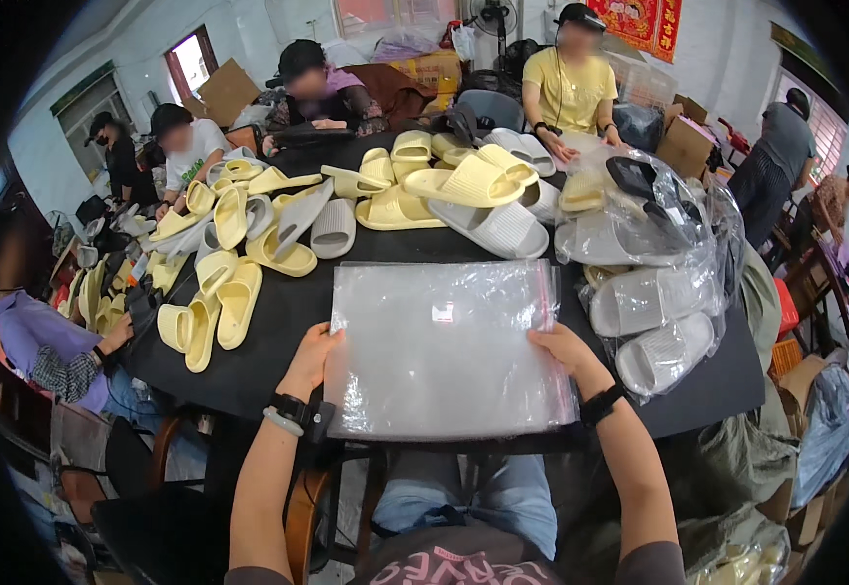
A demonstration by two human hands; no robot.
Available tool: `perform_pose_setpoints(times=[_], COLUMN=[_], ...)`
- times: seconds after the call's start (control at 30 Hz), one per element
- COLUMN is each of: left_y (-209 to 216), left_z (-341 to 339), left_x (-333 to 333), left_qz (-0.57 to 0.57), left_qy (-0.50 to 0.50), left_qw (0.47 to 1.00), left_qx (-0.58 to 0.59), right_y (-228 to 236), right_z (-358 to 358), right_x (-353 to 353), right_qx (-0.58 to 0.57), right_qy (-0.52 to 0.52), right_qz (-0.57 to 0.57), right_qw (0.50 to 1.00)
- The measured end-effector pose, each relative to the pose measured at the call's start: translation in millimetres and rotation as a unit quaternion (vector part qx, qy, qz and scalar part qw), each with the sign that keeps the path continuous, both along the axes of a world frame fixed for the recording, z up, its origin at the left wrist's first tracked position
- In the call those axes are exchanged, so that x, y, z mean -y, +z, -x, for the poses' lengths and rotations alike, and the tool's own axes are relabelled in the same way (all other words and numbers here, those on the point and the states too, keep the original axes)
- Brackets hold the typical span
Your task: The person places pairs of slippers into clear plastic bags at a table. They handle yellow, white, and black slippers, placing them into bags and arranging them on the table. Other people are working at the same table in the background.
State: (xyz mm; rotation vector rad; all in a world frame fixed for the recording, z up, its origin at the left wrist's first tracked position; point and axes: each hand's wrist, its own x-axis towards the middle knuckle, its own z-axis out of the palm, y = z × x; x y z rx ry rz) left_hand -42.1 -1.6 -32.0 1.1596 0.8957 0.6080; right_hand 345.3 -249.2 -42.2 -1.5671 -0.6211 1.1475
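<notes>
A stack of clear plastic bags (434,366) lies across the near edge of the black table, a small white label near its top and a reddish strip down its right side. My left hand (314,353) grips the stack's left edge, fingers partly hidden beneath it. On the opposite edge, my right hand (563,346) holds the bags with the thumb on top. Just beyond the bags lie loose slippers, among them a grey slipper (491,224) and a yellow slipper (465,182). Nearest my right hand is a bagged grey slipper (665,353).
Yellow slippers (240,302) spread along the left of the black table (278,292). Several bagged slippers (653,297) pile up on the right. Across the table, a person in a yellow shirt (569,90) handles clear plastic; other people sit around. A wooden chair (307,517) stands beside my legs.
</notes>
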Motion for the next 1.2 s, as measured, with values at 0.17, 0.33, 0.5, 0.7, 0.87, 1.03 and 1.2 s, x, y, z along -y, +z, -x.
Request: perform_pose_setpoints(times=[0.17, 0.33, 0.5, 0.7, 0.87, 1.03, 1.2], left_y=[-11.1, 26.5, 29.9, 16.4, 0.0, 8.6, -13.8], left_z=[37.6, 71.1, 79.0, 88.7, 102.6, 75.6, 49.9], left_x=[22.9, 70.5, 96.7, 95.7, 79.8, 50.3, 19.0], left_qz=[-0.063, 0.002, -0.027, -0.098, -0.185, -0.294, -0.217], left_qy=[0.021, -0.059, -0.038, -0.031, -0.074, -0.065, -0.07], left_qw=[0.997, 0.993, 0.996, 0.993, 0.966, 0.939, 0.971], left_qx=[-0.025, -0.104, -0.074, -0.048, -0.165, -0.168, -0.069], right_y=[8.0, -4.5, -8.4, 3.8, 21.1, 20.0, 26.6], right_z=[8.0, 0.7, -3.5, 6.5, 12.1, 12.1, 22.3], right_x=[3.9, 1.2, 1.9, 5.8, 7.6, 7.5, 7.3], right_qx=[-0.013, -0.033, -0.033, -0.039, -0.013, -0.017, -0.063], right_qy=[-0.021, -0.013, -0.013, 0.047, 0.073, 0.066, -0.072], right_qz=[-0.008, -0.015, -0.003, 0.012, 0.051, 0.033, -0.04], right_qw=[1.0, 0.999, 0.999, 0.998, 0.996, 0.997, 0.995])
